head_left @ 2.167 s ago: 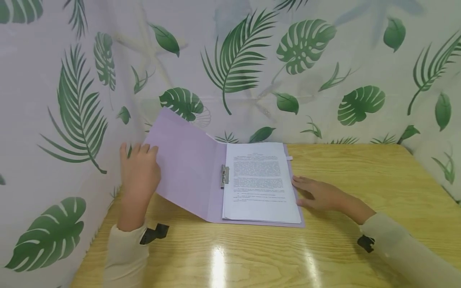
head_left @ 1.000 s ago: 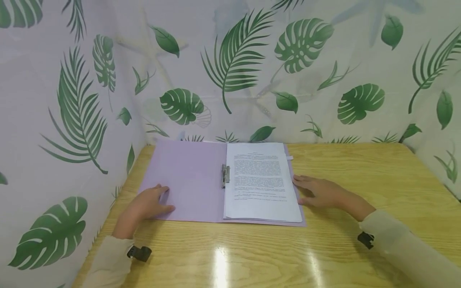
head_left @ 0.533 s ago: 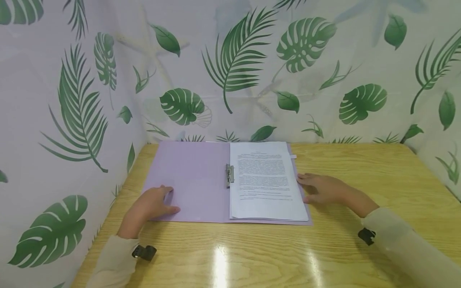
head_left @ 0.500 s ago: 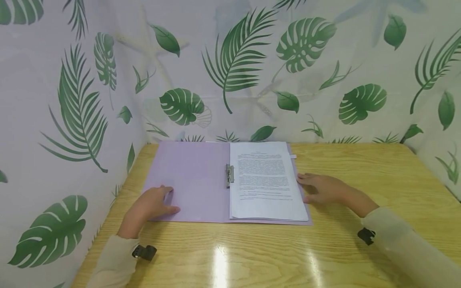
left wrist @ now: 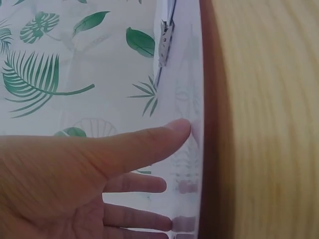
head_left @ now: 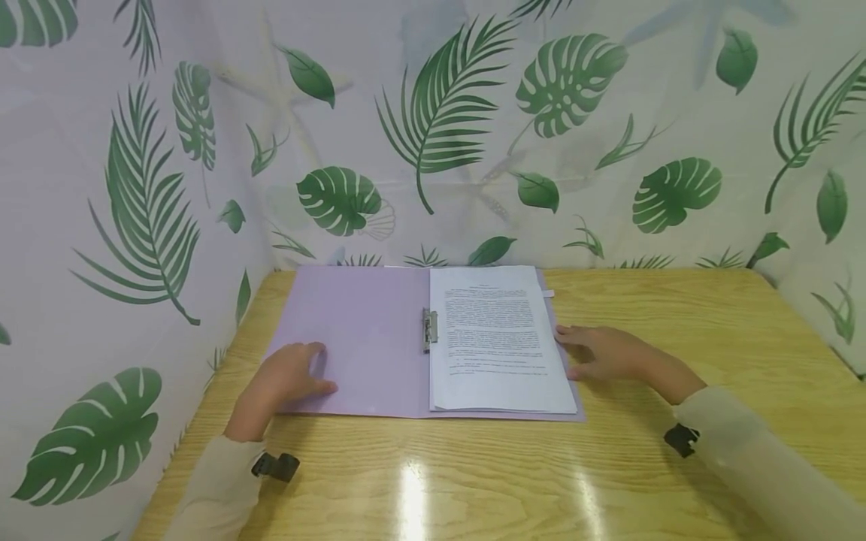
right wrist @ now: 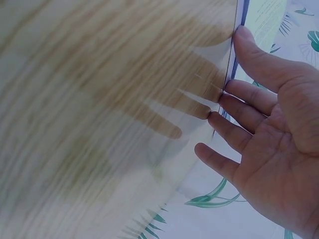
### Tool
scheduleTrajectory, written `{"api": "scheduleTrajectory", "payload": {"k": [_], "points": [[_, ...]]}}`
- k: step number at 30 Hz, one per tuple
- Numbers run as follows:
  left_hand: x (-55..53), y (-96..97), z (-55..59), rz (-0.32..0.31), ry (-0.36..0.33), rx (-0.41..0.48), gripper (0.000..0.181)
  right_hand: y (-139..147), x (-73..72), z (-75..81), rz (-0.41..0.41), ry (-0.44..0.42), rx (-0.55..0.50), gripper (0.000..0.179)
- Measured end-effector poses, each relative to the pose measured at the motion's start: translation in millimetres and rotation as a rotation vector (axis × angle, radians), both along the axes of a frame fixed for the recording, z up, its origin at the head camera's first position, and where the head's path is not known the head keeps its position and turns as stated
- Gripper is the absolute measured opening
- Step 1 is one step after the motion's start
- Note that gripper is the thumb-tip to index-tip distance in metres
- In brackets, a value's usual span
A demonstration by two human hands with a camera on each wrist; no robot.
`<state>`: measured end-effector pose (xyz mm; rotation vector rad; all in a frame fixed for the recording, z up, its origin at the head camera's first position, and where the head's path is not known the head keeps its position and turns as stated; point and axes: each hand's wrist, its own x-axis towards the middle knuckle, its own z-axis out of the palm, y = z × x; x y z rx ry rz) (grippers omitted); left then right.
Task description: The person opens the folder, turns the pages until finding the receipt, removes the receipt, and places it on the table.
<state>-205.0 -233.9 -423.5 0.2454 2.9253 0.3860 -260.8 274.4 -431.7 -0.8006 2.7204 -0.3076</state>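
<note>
A purple folder (head_left: 358, 330) lies spread flat on the table in the head view. White printed sheets (head_left: 501, 391) rest on its right half, beside a metal clip (head_left: 429, 330) near the fold. My left hand (head_left: 280, 383) is at the left cover's lower left part, thumb and fingers apart and extended. In the left wrist view, the thumb and fingertips of the left hand (left wrist: 55, 169) touch the cover's surface. My right hand (head_left: 612, 353) touches the folder's right edge. The right wrist view has the straight fingers of the right hand (right wrist: 279, 114) with several tips against that edge.
The glossy wooden table (head_left: 501, 481) extends in front of the folder and to its right. A white leaf-patterned sheet (head_left: 467, 113) stands behind and along the left side. A small white tab (head_left: 549, 294) sticks out at the folder's upper right.
The left hand has lowered the raised left cover flat onto the table and now touches its lower left part. The folder has shifted slightly right. The right hand stays at the right edge.
</note>
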Motion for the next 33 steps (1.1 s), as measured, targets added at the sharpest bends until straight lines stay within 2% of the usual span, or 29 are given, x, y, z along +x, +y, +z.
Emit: {"api": "scheduleTrajectory", "payload": {"k": [7,14,19,24,28,33], "points": [[-13.0,8.5,9.4,0.005,0.038,0.002,0.072,0,-1.1,-1.2,-0.016,-0.018,-0.014,0.077],[-25.3,29.7,22.3,-0.024,0.034,0.006,0.070,1,-0.6,-1.7,-0.018,-0.018,-0.018,0.075],[-35.1,50.3,23.4,-0.063,0.026,0.009,0.068,1,-0.6,-2.4,-0.017,-0.006,-0.019,0.074],[-41.7,74.0,19.4,-0.107,0.057,0.031,0.065,2,0.1,-3.2,-0.015,-0.008,-0.038,0.073],[-45.3,96.3,13.7,-0.164,0.118,0.084,0.057,2,0.6,-3.0,-0.022,-0.010,-0.045,0.073],[-44.6,125.7,3.1,-0.324,0.228,0.161,0.052,2,1.0,-2.0,-0.034,-0.019,-0.056,0.073]]}}
